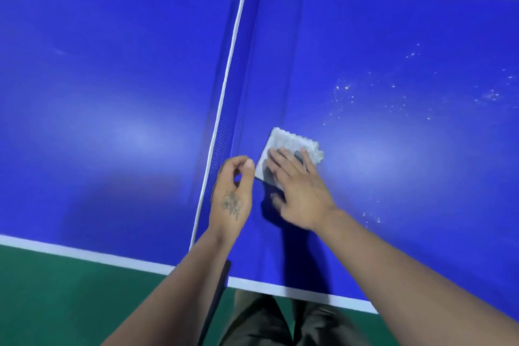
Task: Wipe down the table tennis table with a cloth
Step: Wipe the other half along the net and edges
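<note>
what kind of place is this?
Likely an indoor sports hall or table tennis room: a blue table tennis table with white lines, its net stretched across, and green sports-style flooring underneath. The walls are out of view.

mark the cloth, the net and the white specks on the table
cloth [292, 143]: head view, on its bare upper part beyond the fingers.
net [224, 126]: head view, on the mesh just below the white top band.
specks [344, 88]: head view, on the dense cluster right of the net.
</note>
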Demonstrator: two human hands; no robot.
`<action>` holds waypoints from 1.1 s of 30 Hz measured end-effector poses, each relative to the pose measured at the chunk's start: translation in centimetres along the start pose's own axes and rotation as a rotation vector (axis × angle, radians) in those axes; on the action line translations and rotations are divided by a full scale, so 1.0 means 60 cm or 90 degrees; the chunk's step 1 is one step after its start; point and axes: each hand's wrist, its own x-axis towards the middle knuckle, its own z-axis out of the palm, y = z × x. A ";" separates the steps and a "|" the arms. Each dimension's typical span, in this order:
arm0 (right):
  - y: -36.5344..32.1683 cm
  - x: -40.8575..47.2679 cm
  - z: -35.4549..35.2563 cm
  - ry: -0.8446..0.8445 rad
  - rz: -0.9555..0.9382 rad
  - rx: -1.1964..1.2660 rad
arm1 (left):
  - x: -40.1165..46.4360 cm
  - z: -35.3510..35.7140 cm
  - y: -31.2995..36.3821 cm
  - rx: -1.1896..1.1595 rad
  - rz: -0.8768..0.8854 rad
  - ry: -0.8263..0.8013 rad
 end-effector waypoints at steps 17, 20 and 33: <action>0.055 0.015 0.056 0.151 0.305 -0.071 | 0.366 0.129 0.022 0.547 0.418 0.047; 0.122 0.045 0.022 0.180 0.390 -0.099 | 0.364 0.133 0.024 0.566 0.417 0.062; 0.130 0.258 -0.027 0.197 0.282 -0.117 | 0.363 0.132 0.032 0.573 0.423 0.061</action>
